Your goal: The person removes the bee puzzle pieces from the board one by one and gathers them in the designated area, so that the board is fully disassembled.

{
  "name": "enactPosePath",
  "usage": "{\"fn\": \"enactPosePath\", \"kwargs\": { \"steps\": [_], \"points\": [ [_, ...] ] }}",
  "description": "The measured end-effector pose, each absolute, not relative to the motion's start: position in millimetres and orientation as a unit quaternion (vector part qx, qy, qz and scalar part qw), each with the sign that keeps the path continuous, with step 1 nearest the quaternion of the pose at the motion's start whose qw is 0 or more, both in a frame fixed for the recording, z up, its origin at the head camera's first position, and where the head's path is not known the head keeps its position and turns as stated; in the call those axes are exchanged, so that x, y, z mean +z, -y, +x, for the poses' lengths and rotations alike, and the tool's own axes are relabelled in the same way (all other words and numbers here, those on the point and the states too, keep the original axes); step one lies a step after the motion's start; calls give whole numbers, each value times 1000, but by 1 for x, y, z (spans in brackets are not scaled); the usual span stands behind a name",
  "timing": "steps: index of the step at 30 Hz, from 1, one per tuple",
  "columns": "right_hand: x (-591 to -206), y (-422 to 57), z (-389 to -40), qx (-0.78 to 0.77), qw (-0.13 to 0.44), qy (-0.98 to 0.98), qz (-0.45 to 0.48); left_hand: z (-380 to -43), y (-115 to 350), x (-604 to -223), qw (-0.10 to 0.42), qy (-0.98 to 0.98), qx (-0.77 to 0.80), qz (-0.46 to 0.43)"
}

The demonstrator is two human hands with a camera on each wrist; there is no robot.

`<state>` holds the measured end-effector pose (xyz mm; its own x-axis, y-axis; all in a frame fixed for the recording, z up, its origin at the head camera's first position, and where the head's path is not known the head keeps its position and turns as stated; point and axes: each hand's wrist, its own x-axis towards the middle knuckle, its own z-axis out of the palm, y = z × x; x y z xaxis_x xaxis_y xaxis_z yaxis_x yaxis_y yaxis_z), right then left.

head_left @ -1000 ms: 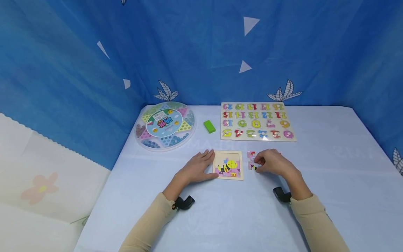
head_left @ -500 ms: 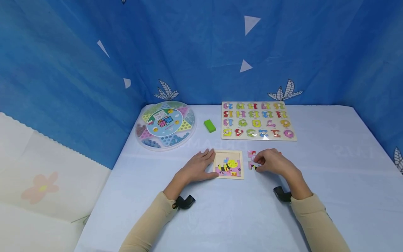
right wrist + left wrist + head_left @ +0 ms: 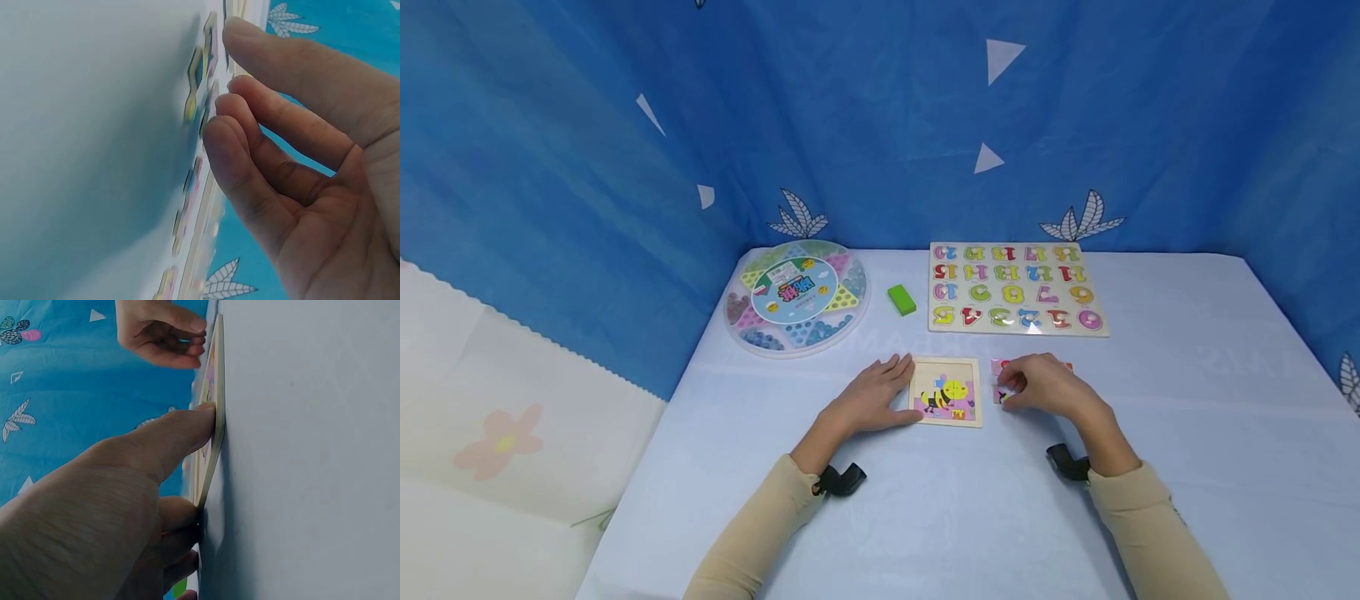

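A small wooden puzzle tray (image 3: 951, 423) with a partly filled bee picture lies on the table. My left hand (image 3: 872, 398) rests against its left side, fingers straight at the upper corner and thumb (image 3: 194, 425) laid on the near edge. Right of the tray, my right hand (image 3: 1048, 385) is low over loose jigsaw pieces. A pink-and-black piece (image 3: 997, 395) shows beside its fingertips, and a pink-and-red piece (image 3: 998, 365) lies behind. In the right wrist view thumb and fingers are bent but apart, near several pieces (image 3: 195, 69), with nothing seen between them.
A number puzzle board (image 3: 1018, 290) lies at the back right. A round marble board game (image 3: 793, 292) sits back left, with a green block (image 3: 901, 300) between them. Another red piece (image 3: 1068, 365) peeks out behind the right hand. A blue curtain (image 3: 880, 125) hangs behind the table.
My right hand has shifted slightly left over the loose pieces, covering more of the near one and uncovering a red piece behind its knuckles. My left hand stays on the tray.
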<state>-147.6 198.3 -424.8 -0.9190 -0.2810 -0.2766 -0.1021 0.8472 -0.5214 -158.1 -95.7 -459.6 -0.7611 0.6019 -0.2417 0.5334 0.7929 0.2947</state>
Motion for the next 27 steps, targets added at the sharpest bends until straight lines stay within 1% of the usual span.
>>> {"fn": "enactPosePath", "kwargs": {
  "steps": [21,27],
  "points": [
    [-428,-147,-159,-283,180,-929,-159,-158,96,-461,165,-933,106,302],
    [-429,-137,-163,-282,188,-927,-159,-158,96,-461,161,-933,110,303]
  ]
}}
